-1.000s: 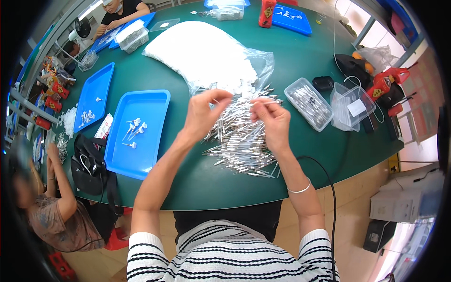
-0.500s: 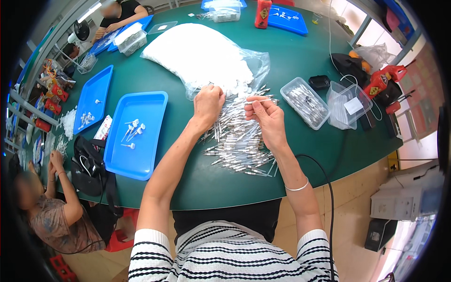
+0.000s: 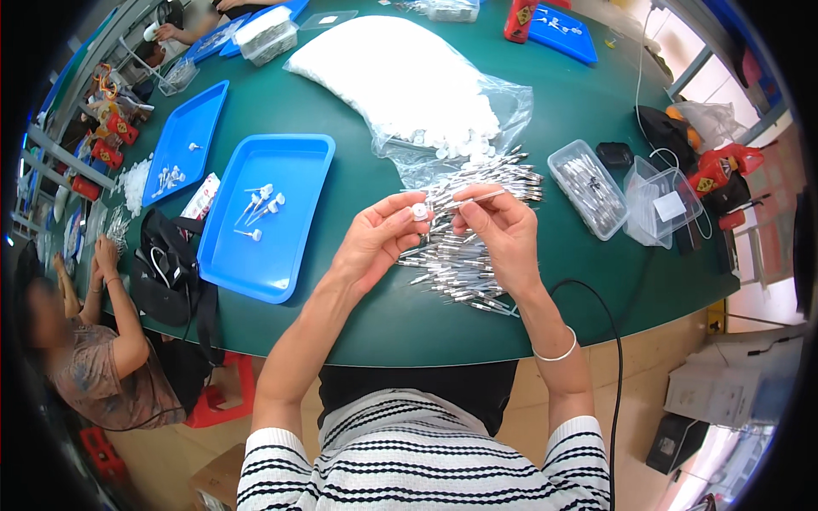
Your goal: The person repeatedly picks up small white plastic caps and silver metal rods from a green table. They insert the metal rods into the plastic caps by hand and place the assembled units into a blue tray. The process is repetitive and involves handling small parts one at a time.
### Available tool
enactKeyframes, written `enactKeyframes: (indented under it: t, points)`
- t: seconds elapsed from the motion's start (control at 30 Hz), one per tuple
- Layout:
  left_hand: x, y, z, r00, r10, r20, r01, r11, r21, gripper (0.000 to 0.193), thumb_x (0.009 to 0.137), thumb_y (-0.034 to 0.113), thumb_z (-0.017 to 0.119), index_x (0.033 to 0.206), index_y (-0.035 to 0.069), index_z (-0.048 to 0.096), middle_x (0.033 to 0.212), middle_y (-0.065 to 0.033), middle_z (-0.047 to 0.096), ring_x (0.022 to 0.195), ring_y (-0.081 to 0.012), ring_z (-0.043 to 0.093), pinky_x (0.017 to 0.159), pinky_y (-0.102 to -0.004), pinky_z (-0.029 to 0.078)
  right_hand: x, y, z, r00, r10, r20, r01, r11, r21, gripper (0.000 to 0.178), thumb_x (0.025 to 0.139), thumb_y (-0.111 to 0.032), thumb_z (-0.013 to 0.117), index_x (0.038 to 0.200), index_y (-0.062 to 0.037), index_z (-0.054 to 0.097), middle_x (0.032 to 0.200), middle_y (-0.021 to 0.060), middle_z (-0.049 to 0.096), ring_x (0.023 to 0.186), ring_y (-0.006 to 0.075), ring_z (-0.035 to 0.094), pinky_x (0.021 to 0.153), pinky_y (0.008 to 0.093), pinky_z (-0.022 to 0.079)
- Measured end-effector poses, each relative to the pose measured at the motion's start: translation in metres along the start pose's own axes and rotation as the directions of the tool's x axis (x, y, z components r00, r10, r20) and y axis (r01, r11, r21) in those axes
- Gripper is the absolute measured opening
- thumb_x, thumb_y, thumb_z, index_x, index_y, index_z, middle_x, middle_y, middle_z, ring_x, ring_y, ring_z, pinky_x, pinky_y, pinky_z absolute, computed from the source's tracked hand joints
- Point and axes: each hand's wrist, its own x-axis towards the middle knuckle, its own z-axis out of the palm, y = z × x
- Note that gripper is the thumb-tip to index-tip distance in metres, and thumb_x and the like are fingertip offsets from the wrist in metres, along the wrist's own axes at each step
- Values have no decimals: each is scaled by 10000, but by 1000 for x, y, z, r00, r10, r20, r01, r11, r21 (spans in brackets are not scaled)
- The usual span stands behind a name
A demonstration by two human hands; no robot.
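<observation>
— What do we see in the hands, at the centre of the frame?

— The left hand (image 3: pixel 375 243) pinches a small white cap (image 3: pixel 419 210) between thumb and fingers. The right hand (image 3: pixel 503 230) is closed on a thin metal pin (image 3: pixel 477 199), with its tip pointing to the cap; the two are very near.

— And under the hands?

— We see a pile of metal pins (image 3: pixel 464 247) on the green table (image 3: pixel 358 315). Above it, a clear bag of white caps (image 3: pixel 409 85) lies open. Left of the hands is a blue tray (image 3: pixel 294 255) with some finished pieces (image 3: pixel 260 204). To the right stands a clear box (image 3: pixel 590 187) with more pins.
</observation>
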Motion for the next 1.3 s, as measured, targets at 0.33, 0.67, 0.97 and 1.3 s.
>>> enactKeyframes:
  t: [0.33, 0.67, 0.97, 1.3]
  points:
    - [-1, -4, -3, 999, -7, 35, 8, 999, -35, 297, 969, 109, 618, 1236, -21, 603, 1039, -124, 692, 899, -155, 687, 772, -245, 595, -7, 8, 10, 998, -62, -33, 62, 998, 2, 162, 948, -34, 637, 1099, 25, 652, 1040, 39, 631, 895, 74, 604, 776, 226, 503]
    - [-1, -8, -3, 999, 25, 42, -29, 996, 87, 259, 985, 139, 603, 1209, 8, 611, 1005, -137, 691, 806, -145, 692, 686, -230, 583, -7, 13, 12, 991, -125, 38, 122, 990, 76, 154, 956, -3, 614, 1106, 23, 637, 1058, 65, 633, 984, 123, 626, 865, 261, 506]
    - [-8, -8, 8, 986, 165, 11, -164, 967, 193, 312, 967, 129, 630, 1239, -24, 622, 982, -83, 699, 845, -105, 653, 729, -241, 563, -7, 20, 16, 992, -124, -15, 124, 987, 103, 159, 959, 4, 607, 1114, 22, 634, 1070, 72, 634, 1003, 135, 634, 868, 262, 511]
    - [-2, -11, -1, 984, 173, -39, -163, 970, 178, 163, 962, 146, 645, 1034, 4, 682, 916, -52, 693, 801, -75, 622, 663, -198, 498, -11, 22, 28, 998, -67, -9, 67, 989, 135, 147, 962, -33, 622, 1098, 21, 631, 1026, 73, 662, 955, 144, 675, 811, 253, 537]
